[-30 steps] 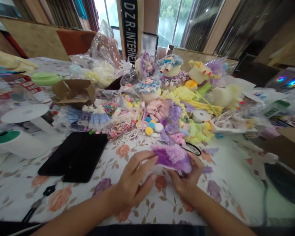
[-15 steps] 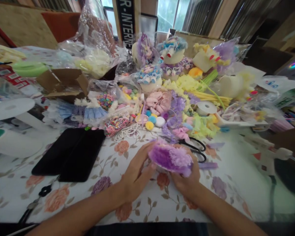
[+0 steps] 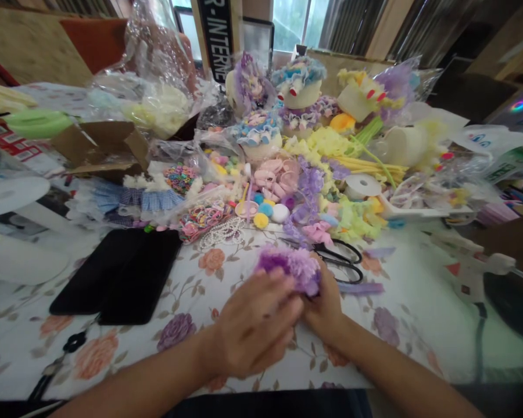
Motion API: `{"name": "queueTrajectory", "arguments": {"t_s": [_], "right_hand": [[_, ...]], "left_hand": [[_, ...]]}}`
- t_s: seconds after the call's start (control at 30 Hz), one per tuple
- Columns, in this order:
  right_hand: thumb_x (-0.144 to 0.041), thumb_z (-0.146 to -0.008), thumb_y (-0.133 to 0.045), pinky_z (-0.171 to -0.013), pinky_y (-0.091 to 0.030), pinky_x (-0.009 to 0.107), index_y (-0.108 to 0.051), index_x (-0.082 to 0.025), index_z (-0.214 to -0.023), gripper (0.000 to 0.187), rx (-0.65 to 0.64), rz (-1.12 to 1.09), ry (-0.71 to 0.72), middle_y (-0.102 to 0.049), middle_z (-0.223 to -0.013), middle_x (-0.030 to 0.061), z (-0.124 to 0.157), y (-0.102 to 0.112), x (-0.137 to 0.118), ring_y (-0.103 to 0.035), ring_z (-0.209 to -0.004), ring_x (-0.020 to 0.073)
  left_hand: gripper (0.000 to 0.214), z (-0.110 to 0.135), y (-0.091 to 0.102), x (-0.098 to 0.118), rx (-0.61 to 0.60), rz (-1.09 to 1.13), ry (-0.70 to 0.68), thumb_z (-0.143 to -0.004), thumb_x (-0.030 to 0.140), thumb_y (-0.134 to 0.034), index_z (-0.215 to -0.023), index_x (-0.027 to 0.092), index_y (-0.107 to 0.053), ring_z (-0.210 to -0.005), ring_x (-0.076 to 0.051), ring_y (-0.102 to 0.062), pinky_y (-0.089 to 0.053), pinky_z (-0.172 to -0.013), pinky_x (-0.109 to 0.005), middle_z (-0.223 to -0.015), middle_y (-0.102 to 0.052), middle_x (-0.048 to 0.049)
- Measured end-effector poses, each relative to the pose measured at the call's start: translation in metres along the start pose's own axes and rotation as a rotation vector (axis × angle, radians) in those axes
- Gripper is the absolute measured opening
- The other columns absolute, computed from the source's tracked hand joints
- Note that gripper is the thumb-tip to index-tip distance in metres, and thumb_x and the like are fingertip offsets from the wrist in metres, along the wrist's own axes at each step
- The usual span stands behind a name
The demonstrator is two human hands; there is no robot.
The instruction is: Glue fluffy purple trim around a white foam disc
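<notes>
A fluffy purple pompom-like piece (image 3: pixel 293 268) is held between both hands just above the floral tablecloth (image 3: pixel 192 284). My left hand (image 3: pixel 255 328) curls over its near side, fingers closed against it. My right hand (image 3: pixel 325 305) grips it from below and the right, mostly hidden behind the left. Black-handled scissors (image 3: pixel 340 258) lie just beyond the purple piece.
Two black flat cases (image 3: pixel 117 276) lie to the left. A heap of pastel craft items fills the far side: pompoms (image 3: pixel 265 212), decorated cakes (image 3: pixel 257 130), a ribbon spool (image 3: pixel 362 186), plastic bags, a cardboard box (image 3: pixel 102 148). A glue gun (image 3: pixel 483 264) lies at right.
My left hand has moved right and closed over the purple piece, covering much of it. The piece looks more bunched. The scissors now show fully beyond it.
</notes>
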State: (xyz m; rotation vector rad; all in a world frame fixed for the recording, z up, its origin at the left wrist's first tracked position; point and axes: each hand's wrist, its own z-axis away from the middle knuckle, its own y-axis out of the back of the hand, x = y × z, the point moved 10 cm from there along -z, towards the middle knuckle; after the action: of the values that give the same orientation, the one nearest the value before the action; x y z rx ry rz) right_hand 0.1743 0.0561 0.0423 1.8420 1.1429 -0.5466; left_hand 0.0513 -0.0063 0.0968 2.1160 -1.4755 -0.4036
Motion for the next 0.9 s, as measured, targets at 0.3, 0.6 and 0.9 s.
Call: {"name": "queueTrajectory", "arguments": {"t_s": [0.3,0.6,0.9], "right_hand": [[-0.023,-0.086,-0.057,-0.083,-0.058,0.04,-0.053,-0.027,-0.12,0.034,0.029,-0.096,0.123,-0.069,-0.109,0.0055,-0.006,0.006,-0.014,-0.069,-0.096,0.0246],[-0.036,-0.073,-0.077,-0.091,-0.054,0.043,-0.047,-0.025,-0.126,0.062,-0.024,-0.163,-0.186,-0.063,-0.12,0.0092,-0.009,-0.007,0.018,-0.063,-0.11,0.0279],[-0.027,-0.071,-0.074,-0.097,-0.05,0.046,-0.043,-0.023,-0.135,0.071,-0.142,-0.19,-0.119,-0.063,-0.118,0.0105,-0.015,-0.019,0.015,-0.062,-0.11,0.029]], "left_hand": [[0.031,-0.001,-0.018,0.023,-0.165,0.076,-0.205,-0.086,0.014,-0.061,-0.116,0.012,-0.066,-0.133,-0.024,-0.054,-0.042,-0.117,-0.041,-0.121,-0.071,-0.0108],[0.07,0.019,-0.007,-0.091,-0.144,0.128,0.71,-0.078,0.041,-0.074,-0.14,0.026,-0.045,-0.117,-0.028,-0.06,-0.058,-0.09,-0.043,-0.133,-0.057,-0.0122],[0.071,0.034,-0.034,-0.107,-0.295,0.377,0.923,-0.07,0.053,-0.077,-0.126,0.013,-0.059,-0.116,-0.035,-0.062,-0.047,-0.103,-0.05,-0.123,-0.066,-0.0146]]}}
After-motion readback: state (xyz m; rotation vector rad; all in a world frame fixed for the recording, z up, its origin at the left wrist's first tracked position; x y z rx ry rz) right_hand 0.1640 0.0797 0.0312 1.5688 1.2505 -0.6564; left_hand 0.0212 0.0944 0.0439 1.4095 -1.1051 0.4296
